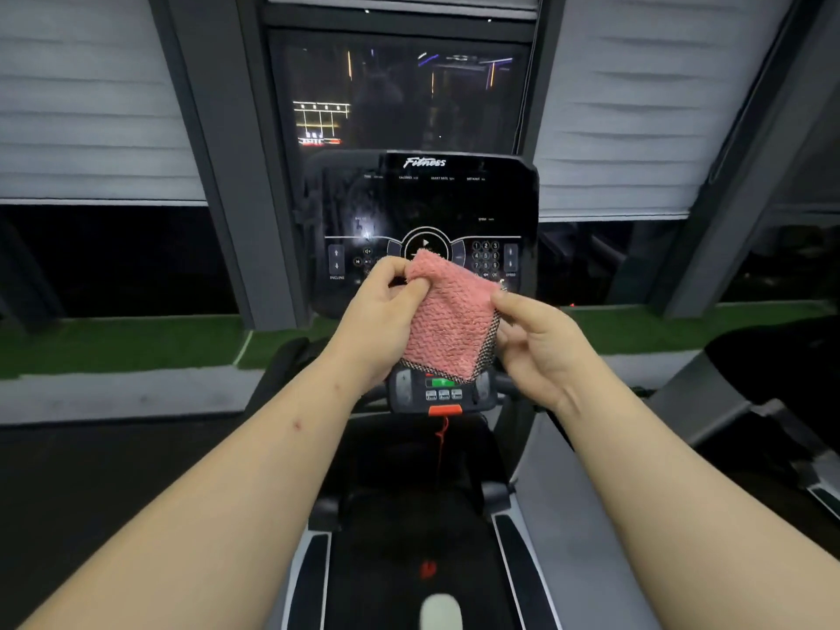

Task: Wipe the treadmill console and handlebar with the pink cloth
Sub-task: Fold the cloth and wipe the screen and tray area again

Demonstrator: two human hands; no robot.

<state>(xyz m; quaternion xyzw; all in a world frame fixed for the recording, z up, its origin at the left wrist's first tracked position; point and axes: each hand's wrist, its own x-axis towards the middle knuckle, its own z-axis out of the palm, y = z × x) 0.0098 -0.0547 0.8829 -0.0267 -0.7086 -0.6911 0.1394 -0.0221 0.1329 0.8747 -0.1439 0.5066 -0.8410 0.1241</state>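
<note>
Pink cloth (447, 316), folded, is held in front of the lower half of the treadmill console (422, 202). My left hand (382, 311) pinches its upper edge at 9 o'clock; my right hand (536, 343) pinches its side at 3 o'clock. At 6 o'clock, I see the button panel (438, 394) and orange safety clip (445, 410).

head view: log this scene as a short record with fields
cloth: pink, held up in front of the console
left grip: pinches the cloth's top left edge
right grip: pinches the cloth's right edge
console: dark panel, "Fitness" at the top
safety clip: orange, under the lower buttons, red cord hanging
</note>
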